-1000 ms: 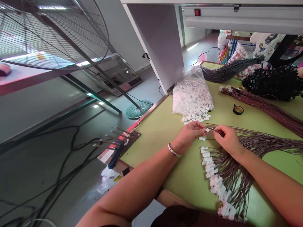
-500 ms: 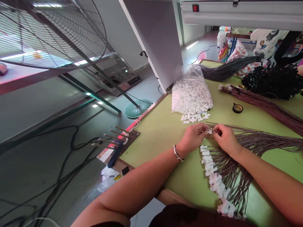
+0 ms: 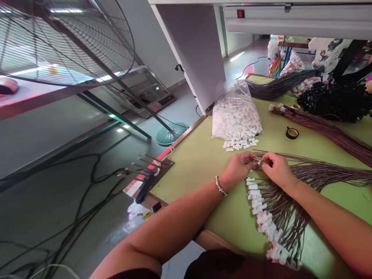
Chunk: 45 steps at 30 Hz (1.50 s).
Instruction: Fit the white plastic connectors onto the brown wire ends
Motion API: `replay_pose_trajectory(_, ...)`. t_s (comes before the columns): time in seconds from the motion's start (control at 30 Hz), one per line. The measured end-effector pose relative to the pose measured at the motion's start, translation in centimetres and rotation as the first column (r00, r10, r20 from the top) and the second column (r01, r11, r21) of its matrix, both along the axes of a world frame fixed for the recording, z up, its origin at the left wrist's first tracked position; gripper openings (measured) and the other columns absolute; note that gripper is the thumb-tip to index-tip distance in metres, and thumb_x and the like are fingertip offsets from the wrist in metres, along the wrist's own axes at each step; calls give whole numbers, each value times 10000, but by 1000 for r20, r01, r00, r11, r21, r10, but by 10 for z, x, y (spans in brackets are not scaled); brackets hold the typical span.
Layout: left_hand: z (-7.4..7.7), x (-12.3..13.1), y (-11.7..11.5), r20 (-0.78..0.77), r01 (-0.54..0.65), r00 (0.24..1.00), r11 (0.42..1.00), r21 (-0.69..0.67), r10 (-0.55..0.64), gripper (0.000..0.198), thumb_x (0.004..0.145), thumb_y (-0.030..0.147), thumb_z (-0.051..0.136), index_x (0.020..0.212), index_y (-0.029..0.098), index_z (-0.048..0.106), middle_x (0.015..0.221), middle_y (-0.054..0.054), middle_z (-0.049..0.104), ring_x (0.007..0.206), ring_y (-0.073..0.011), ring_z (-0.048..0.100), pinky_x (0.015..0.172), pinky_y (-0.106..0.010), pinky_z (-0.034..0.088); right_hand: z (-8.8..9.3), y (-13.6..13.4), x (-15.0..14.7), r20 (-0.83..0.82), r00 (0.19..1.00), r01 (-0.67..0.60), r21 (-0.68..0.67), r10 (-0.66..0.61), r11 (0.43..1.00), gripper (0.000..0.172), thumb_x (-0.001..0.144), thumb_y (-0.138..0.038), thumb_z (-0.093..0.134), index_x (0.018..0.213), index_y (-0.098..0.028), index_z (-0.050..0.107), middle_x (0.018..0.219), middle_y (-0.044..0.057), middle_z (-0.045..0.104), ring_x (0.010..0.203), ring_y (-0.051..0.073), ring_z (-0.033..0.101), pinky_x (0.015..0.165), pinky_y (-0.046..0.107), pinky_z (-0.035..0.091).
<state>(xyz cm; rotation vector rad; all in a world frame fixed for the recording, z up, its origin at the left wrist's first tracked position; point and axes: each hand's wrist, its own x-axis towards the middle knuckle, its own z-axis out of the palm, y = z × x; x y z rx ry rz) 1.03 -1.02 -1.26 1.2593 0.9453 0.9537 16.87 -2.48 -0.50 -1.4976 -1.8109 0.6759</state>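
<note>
My left hand [image 3: 240, 166] is closed in a pinch on a small white connector [image 3: 258, 162], mostly hidden by the fingers. Facing it, my right hand [image 3: 276, 167] pinches the end of a thin brown wire, its fingertips almost touching the connector. Whether the wire sits inside the connector I cannot tell. Below the hands runs a row of white connectors [image 3: 257, 203] fitted on the ends of brown wires [image 3: 286, 209]. More loose brown wires [image 3: 328, 172] stretch off to the right. Beyond the hands, loose white connectors [image 3: 240, 145] spill from a clear plastic bag [image 3: 236, 112].
A roll of black tape [image 3: 292, 133] lies on the green tabletop [image 3: 192, 166]. Behind it are a reddish-brown wire bundle [image 3: 328, 130], a grey wire bundle [image 3: 279, 85] and a black pile [image 3: 334, 100]. A pegged wooden rack [image 3: 151, 166] sits at the left edge, near a fan [image 3: 87, 42].
The view has shifted slightly. Both hands stay at nearly the same spot, with the white connector turned a little between the fingertips.
</note>
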Motion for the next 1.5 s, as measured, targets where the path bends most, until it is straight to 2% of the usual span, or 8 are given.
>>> replay_pose_trajectory(0.23,-3,-1,1,-24,-49,998,999,13,50,120,666,97,673,724,135,575,642,-2,623,599,-101,573,595,-219,452,3,0,-1,57,998,27,-1,-27,1000,52,633,-207,505,587,-197,482,517,-29,520,477,103,409,498,231,322)
replay_pose_trajectory(0.5,1,2,-4,-303,-16,946,953,303,112,116,733,102,598,772,178,676,776,-28,690,746,-154,621,713,-269,492,1,2,0,-6,999,36,-15,-36,999,96,659,-269,519,607,-191,500,508,-32,490,481,103,395,488,227,313)
replay_pose_trajectory(0.7,8,-4,2,-51,-15,999,998,63,18,450,728,198,669,1165,152,570,827,-40,657,658,-111,604,557,-211,500,1,2,2,-58,998,35,-2,-35,999,89,673,-255,487,610,-195,470,517,-37,467,487,100,384,487,226,312)
replay_pose_trajectory(0.83,11,-8,5,-71,88,993,989,-119,-97,266,736,330,688,876,105,663,614,-19,631,467,-71,539,472,-203,471,0,2,2,4,1000,10,64,-10,998,44,679,-224,485,644,-198,484,527,-38,467,488,102,375,498,231,314)
replay_pose_trajectory(0.93,9,-7,5,-2,62,998,987,-149,-64,244,650,298,765,752,107,654,570,-11,629,504,-82,568,535,-217,495,0,1,1,40,999,-9,98,5,995,13,666,-200,488,655,-200,495,535,-36,486,488,106,385,505,236,314)
replay_pose_trajectory(1.1,2,-3,2,-6,-30,1000,999,-36,30,196,627,252,770,690,121,638,620,-18,650,565,-98,571,584,-239,488,1,1,1,5,1000,1,14,-1,1000,61,675,-238,496,630,-197,491,521,-33,489,474,104,384,484,234,308)
replay_pose_trajectory(1.3,0,0,0,-203,-97,969,974,205,139,38,677,182,698,672,156,670,648,-25,648,594,-119,559,568,-241,457,2,1,1,-63,998,16,-69,-20,998,93,670,-270,483,616,-195,472,511,-39,464,472,99,375,469,230,302)
replay_pose_trajectory(1.5,-4,4,-1,-121,-17,992,999,50,23,46,711,193,659,704,156,634,600,-10,623,564,-121,566,569,-251,468,-1,1,1,-37,999,28,-56,-30,998,96,677,-275,499,632,-191,490,516,-37,466,480,100,372,475,230,298)
